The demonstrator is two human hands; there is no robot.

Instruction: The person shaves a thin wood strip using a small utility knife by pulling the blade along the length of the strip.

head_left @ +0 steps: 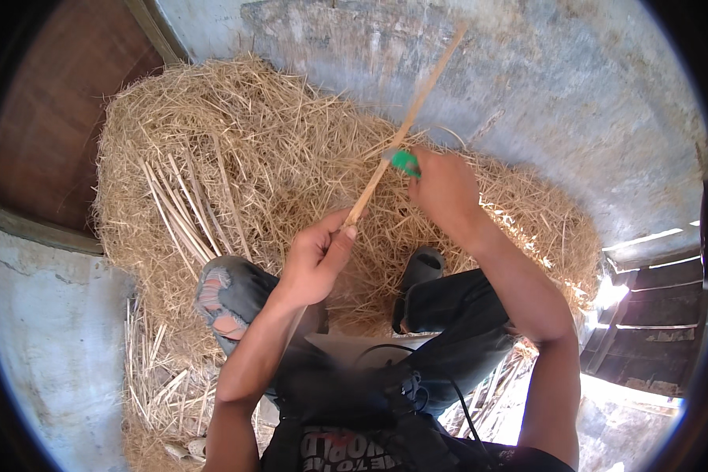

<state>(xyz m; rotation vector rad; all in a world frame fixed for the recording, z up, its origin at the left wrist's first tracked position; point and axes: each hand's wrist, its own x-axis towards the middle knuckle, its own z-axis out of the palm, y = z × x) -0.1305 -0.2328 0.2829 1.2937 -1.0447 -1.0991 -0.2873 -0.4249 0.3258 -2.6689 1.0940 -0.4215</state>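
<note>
Two bent legs in dark jeans [456, 303] fill the near part of the view, along with a black shirt [354, 456] and a thin dark cable [464, 409]; the cloth over the left knee is torn. A little beyond that knee, the left hand [318, 256] pinches the lower part of a long tan strip [408, 123] between thumb and fingers, so the strip slants up and away to the right from the thumb tip. To the right of the strip and farther out, the right hand [448, 185] has its fingers closed on a small green tool [405, 163], whose greyish, blurred end meets or crosses the strip partway along; whether it bites in cannot be told. The strip's far end extends well past both hands. Beneath them spreads a heap of dry straw [283, 134], with a dark shoe [425, 267] on it and several pale sticks [182, 208] lying to the left. Behind the straw stands a patchy blue-grey wall [543, 86].
</note>
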